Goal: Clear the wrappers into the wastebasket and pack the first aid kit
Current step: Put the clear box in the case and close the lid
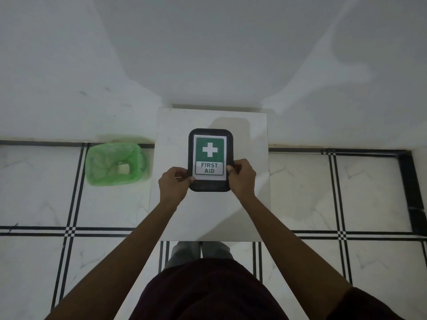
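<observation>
both hands, left [175, 181] and right [241, 175], pinch the closed kit [210, 158] by its near corners on the table [173, 125], bin [115, 163] left; uneven press could leave lid unlatched

I see one view only, from camera on person's head. Looks forward and steeply down, wide. Small white table [171, 125] sits close below, mid-frame. Tiled floor [300, 192] spreads both sides, white wall [208, 54] fills top. Own arms reach in from bottom.
</observation>
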{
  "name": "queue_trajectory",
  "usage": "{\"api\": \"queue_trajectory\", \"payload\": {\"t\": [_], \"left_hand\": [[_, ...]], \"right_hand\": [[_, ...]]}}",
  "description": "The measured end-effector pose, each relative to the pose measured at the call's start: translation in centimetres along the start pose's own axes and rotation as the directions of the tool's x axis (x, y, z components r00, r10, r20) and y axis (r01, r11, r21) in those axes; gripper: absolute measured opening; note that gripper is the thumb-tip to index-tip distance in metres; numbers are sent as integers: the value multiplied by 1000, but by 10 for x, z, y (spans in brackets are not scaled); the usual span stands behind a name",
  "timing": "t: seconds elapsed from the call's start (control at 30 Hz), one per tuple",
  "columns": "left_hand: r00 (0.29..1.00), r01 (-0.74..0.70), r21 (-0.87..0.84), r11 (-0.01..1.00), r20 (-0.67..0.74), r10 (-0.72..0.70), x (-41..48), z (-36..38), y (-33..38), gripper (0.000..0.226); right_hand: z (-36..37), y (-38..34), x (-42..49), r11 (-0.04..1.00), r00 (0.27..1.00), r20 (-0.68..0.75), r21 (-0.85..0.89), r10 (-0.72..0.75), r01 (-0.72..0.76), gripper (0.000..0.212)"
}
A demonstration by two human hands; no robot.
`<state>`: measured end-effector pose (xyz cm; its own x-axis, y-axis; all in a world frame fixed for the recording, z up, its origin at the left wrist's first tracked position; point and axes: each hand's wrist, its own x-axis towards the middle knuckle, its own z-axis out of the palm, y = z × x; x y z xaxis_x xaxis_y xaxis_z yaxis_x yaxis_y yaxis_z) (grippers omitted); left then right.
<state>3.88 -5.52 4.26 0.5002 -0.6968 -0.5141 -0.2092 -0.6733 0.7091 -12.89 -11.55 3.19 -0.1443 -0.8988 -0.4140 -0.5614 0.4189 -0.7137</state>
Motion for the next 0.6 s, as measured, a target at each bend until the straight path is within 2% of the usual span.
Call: {"api": "queue_trajectory", "payload": {"t": [0.13, 0.33, 0.43, 0.5, 0.6], "left_hand": [[1000, 14, -20, 1000, -23, -14, 4, 6, -2, 28], [986, 167, -131, 977, 29, -165, 11, 9, 1, 31], [964, 258, -143, 956, 100, -246, 15, 22, 6, 37], [970, 233, -124, 965, 101, -221, 15, 33, 9, 32], [990, 143, 3, 990, -5, -143, 11, 45, 13, 51]], "right_hand": [[5, -1, 1, 1000, 1000, -26, 9, -7, 7, 17], [11, -3, 5, 1000, 999, -40, 4, 30, -29, 14], [29, -10, 1, 994, 983, -154, -36, 97, -104, 17], [43, -10, -4, 993, 961, -275, -93, 38, -66, 21], [52, 0, -4, 985, 928, -352, -161, -122, 69, 25]]}}
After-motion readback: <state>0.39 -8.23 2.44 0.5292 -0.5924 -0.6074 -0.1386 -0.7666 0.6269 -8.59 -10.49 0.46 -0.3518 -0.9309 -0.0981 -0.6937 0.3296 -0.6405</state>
